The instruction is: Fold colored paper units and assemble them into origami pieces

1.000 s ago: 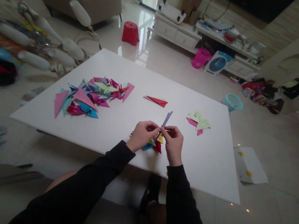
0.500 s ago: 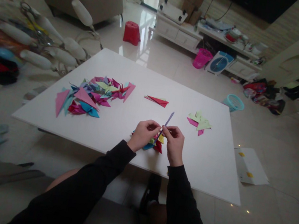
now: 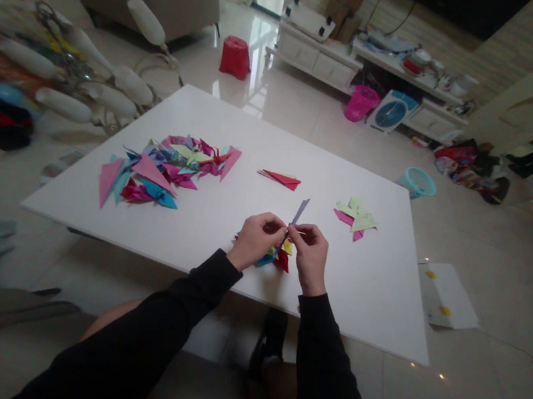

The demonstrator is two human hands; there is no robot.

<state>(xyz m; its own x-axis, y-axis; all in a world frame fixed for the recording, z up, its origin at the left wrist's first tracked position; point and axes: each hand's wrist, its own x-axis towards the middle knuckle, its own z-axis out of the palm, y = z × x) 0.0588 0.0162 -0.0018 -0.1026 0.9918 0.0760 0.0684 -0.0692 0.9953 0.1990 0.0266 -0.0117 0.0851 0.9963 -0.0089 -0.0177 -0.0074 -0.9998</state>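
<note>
Between my fingertips is a narrow folded purple paper [image 3: 300, 211], held upright at a slant above the table. My left hand [image 3: 259, 239] pinches it from the left, and my right hand [image 3: 307, 253] pinches it from the right, thumbs close together. Below the hands lie small folded papers [image 3: 282, 261] in red, blue and yellow, partly hidden by the fingers. Farther off, a few slim red folded papers [image 3: 282, 180] lie flat. Light green and magenta folded papers [image 3: 357, 215] rest to the right of my hands.
A large heap of colourful origami pieces [image 3: 159, 172] covers the left part of the white table [image 3: 221, 233]. Beyond the table's right edge stands a light blue basket [image 3: 417, 183]. A red stool [image 3: 235, 58] and a pink bin [image 3: 361, 103] are on the floor behind.
The upper part of the purple paper has turned slightly and now shows a wider face. Both hands stay in nearly the same place, still pinching it.
</note>
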